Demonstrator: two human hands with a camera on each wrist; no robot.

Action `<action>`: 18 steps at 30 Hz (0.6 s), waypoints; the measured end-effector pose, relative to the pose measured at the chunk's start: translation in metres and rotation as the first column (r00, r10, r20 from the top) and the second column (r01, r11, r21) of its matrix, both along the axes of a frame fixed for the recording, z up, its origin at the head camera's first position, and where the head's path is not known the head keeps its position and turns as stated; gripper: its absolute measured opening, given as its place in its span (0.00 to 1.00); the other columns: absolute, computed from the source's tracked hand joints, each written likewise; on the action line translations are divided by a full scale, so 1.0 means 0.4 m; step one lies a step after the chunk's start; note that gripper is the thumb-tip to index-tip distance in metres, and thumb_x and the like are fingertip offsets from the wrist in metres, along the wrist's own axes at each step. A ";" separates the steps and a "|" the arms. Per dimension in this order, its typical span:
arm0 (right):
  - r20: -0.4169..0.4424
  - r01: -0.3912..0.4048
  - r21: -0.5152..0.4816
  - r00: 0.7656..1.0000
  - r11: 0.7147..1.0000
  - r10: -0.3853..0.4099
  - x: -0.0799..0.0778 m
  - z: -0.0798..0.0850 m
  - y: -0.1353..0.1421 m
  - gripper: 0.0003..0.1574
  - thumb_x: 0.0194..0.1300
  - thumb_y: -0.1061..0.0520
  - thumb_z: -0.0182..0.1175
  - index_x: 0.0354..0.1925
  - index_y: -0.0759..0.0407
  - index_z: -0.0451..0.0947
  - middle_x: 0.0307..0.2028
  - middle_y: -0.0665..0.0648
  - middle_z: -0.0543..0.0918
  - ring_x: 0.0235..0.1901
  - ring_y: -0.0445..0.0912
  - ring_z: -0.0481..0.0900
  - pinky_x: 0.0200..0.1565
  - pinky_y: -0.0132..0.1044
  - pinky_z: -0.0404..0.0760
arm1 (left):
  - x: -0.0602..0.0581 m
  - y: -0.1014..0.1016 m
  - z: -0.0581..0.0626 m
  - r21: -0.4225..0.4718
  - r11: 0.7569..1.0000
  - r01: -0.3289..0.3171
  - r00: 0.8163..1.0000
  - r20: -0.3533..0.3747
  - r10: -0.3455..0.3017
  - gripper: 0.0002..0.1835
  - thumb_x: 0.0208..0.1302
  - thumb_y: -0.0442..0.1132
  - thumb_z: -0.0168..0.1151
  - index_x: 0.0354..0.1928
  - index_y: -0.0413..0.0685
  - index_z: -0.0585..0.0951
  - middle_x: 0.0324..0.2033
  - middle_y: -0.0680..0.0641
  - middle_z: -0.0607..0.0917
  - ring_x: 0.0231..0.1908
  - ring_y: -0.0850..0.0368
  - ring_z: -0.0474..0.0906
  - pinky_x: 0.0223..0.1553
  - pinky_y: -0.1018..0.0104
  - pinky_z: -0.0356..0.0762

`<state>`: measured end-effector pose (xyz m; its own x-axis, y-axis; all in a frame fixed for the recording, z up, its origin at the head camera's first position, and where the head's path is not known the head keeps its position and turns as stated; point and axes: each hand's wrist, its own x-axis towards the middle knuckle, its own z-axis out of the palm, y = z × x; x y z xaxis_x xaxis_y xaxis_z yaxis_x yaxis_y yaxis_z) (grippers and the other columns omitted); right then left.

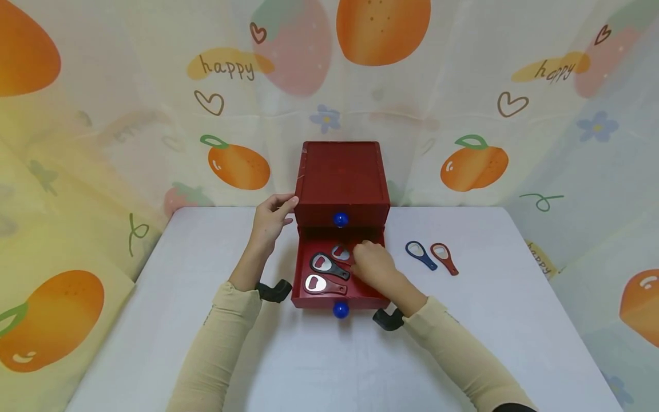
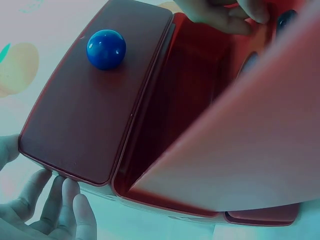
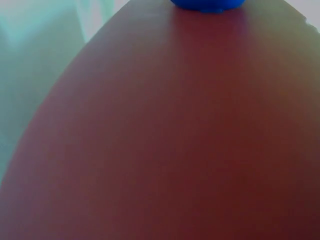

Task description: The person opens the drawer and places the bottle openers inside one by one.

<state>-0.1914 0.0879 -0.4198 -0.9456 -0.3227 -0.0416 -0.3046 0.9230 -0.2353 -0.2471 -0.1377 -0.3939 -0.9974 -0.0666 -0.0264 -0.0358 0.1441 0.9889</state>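
Observation:
A dark red two-drawer box (image 1: 342,171) stands at the table's back edge, its lower drawer (image 1: 360,301) pulled out. My left hand (image 1: 270,220) rests against the box's left side, fingertips on its wall in the left wrist view. My right hand (image 1: 374,264) reaches into the drawer with curled fingers, its fingertips at the handle of a red bottle opener (image 1: 341,253). Their grip is partly hidden. In front of that lie a black bottle opener (image 1: 329,266) and another red-handled bottle opener (image 1: 324,285). The right wrist view is filled by the drawer's blurred red front (image 3: 175,125).
On the table (image 1: 463,332) right of the box lie a blue bottle opener (image 1: 421,255) and an orange-red bottle opener (image 1: 444,258). Blue knobs stick out from the upper drawer (image 1: 341,220) and lower drawer. A fruit-patterned cloth (image 1: 401,86) hangs behind the box.

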 end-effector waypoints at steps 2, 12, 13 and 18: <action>-0.006 0.001 0.004 1.000 1.000 -0.001 -0.001 -0.003 -0.002 0.12 0.56 0.56 0.70 0.36 0.64 0.84 0.35 0.60 0.85 0.34 0.49 0.79 0.40 0.41 0.84 | 0.001 0.001 0.000 0.002 1.000 0.001 1.000 -0.001 -0.001 0.25 0.67 0.53 0.59 0.60 0.45 0.76 0.56 0.41 0.79 0.52 0.50 0.77 0.59 0.51 0.77; 0.058 -0.014 -0.147 0.998 0.989 0.023 0.015 0.013 0.008 0.12 0.57 0.52 0.70 0.35 0.58 0.84 0.32 0.54 0.82 0.32 0.45 0.75 0.38 0.38 0.82 | 0.004 0.000 0.004 -0.004 1.000 0.005 1.000 -0.008 -0.005 0.25 0.68 0.52 0.58 0.60 0.45 0.76 0.56 0.40 0.79 0.50 0.52 0.77 0.58 0.51 0.78; 0.061 -0.014 -0.162 0.998 0.987 0.024 0.019 0.017 0.011 0.12 0.58 0.51 0.70 0.36 0.58 0.85 0.32 0.54 0.82 0.32 0.44 0.76 0.39 0.38 0.83 | 0.004 0.000 0.003 -0.006 1.000 0.007 1.000 -0.008 -0.007 0.25 0.68 0.53 0.58 0.60 0.45 0.76 0.56 0.40 0.79 0.50 0.52 0.77 0.58 0.51 0.78; 0.070 0.015 -0.221 0.998 0.975 0.000 0.043 0.042 0.027 0.12 0.59 0.50 0.69 0.37 0.56 0.86 0.30 0.51 0.84 0.32 0.43 0.76 0.36 0.35 0.81 | 0.005 0.000 0.005 0.003 1.000 0.010 1.000 -0.008 -0.010 0.25 0.68 0.52 0.59 0.60 0.45 0.76 0.55 0.41 0.79 0.51 0.52 0.77 0.58 0.50 0.78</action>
